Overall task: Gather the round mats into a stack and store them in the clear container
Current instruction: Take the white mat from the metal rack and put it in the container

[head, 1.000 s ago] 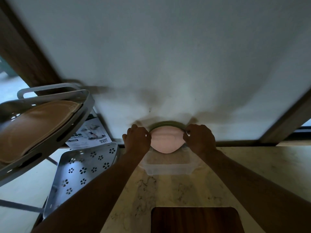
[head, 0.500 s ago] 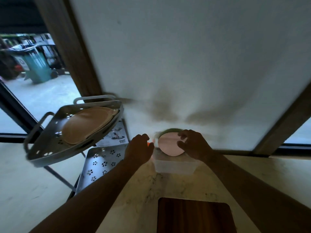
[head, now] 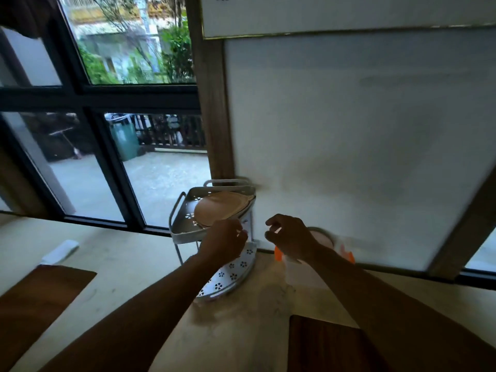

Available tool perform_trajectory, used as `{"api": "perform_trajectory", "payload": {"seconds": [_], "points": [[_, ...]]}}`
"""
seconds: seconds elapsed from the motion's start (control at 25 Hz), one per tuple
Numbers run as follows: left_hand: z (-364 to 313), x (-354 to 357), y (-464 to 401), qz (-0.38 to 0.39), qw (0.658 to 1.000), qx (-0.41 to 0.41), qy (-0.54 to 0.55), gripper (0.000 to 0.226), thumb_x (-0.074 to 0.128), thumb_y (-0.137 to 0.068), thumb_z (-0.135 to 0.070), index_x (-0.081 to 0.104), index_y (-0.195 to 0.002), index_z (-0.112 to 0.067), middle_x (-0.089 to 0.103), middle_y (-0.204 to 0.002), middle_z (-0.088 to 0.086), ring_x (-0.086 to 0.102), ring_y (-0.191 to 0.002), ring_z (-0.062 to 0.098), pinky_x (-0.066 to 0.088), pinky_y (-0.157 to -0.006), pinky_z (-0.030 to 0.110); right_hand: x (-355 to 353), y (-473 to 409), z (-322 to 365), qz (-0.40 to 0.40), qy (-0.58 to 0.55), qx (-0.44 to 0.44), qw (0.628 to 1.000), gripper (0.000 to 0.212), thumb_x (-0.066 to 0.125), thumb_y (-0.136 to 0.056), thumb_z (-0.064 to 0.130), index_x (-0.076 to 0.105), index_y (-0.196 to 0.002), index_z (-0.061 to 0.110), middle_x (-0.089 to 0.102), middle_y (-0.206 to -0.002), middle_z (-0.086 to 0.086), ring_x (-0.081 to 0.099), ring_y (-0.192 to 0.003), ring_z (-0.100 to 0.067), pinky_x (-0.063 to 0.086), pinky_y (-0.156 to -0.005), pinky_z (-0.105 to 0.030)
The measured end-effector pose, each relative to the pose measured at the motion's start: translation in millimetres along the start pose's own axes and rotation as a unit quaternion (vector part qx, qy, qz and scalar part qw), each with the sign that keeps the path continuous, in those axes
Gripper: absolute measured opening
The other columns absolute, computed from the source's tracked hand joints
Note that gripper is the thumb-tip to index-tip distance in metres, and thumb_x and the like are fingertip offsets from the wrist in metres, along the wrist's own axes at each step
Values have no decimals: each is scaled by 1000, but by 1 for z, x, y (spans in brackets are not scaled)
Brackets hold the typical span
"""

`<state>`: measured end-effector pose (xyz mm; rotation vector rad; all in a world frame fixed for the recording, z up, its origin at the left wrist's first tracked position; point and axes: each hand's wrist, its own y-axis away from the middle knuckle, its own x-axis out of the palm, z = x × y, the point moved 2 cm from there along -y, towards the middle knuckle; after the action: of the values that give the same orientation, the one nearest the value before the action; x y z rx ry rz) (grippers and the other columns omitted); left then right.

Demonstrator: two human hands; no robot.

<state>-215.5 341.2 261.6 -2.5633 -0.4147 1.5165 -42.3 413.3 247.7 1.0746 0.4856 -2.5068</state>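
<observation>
A stack of round mats (head: 323, 239), pink in front with a green rim behind, stands on edge in the clear container (head: 294, 275), which has orange clips (head: 278, 253) and sits against the white wall. Its outline is blurred. My right hand (head: 290, 237) hovers just left of the mats, fingers apart and holding nothing. My left hand (head: 225, 240) is in front of the grey corner rack (head: 178, 229), loosely curled and empty. Tan round mats (head: 222, 208) lie on the rack's upper tier.
The rack's lower tier (head: 232, 275) has flower cut-outs. A dark wooden board (head: 330, 345) lies near the counter's front, another (head: 35, 299) at the left. A white folded item (head: 60, 251) rests near the window (head: 107, 130).
Both hands have let go of the pink mats, which stay in the container. My hands and view have swung left toward the rack.
</observation>
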Motion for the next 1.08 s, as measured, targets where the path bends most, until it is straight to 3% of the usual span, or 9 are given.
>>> {"api": "perform_trajectory", "payload": {"seconds": [0.16,0.28,0.44,0.52,0.68,0.8,0.96,1.08], "points": [[24,-42,14,-24,999,-14,-16,17,59,-88,-23,70,-85,-11,72,-82,6,66,-69,18,46,-56,23,13,-4,40,-7,11,3,1000,26,64,-84,24,66,-108,14,69,-104,-5,64,-94,-20,44,-73,-18],[44,-56,16,-36,999,-32,-22,21,60,-86,-26,70,-97,-12,74,-95,6,68,-84,22,54,-72,29,22,-10,55,-16,26,12,999,24,63,-84,26,67,-104,14,69,-103,-7,63,-96,-21,45,-80,-26],[60,-60,5,-64,998,-27,-12,32,66,-84,-29,66,-113,-15,73,-106,6,68,-94,20,53,-82,29,33,-26,64,-30,24,48,998,21,62,-82,27,70,-90,9,71,-87,-6,67,-85,-23,50,-77,-33],[64,-56,-5,-65,998,-27,-6,39,69,-82,-30,63,-118,-15,71,-109,6,66,-95,20,53,-84,31,34,-36,62,-43,-2,89,995,22,60,-83,27,69,-84,7,72,-80,-8,68,-81,-25,51,-75,-34],[71,-39,-34,-52,999,-3,7,42,70,-83,-32,61,-120,-17,67,-118,5,62,-95,14,46,-78,24,38,-65,47,-86,-83,153,981,15,54,-90,20,66,-91,10,71,-93,-12,66,-93,-31,52,-77,-33],[73,-27,-57,-36,999,40,6,42,68,-84,-33,61,-121,-16,66,-121,6,60,-109,20,50,-93,36,41,-92,40,-128,-148,227,954,35,64,-84,28,66,-81,-6,72,-83,-22,70,-81,-37,58,-78,-46],[76,-8,-77,-2,998,66,0,31,64,-85,-38,69,-111,-21,71,-109,0,64,-98,16,53,-87,37,50,-121,35,-152,-187,275,931,37,69,-78,31,67,-83,-5,72,-82,-21,71,-77,-36,59,-73,-44],[81,4,-82,17,996,90,-4,17,61,-88,-25,73,-99,-19,74,-97,0,66,-85,15,56,-78,34,55,-135,29,-174,-180,296,922,38,70,-76,34,68,-80,-4,72,-78,-18,71,-71,-33,55,-60,-34]]}}
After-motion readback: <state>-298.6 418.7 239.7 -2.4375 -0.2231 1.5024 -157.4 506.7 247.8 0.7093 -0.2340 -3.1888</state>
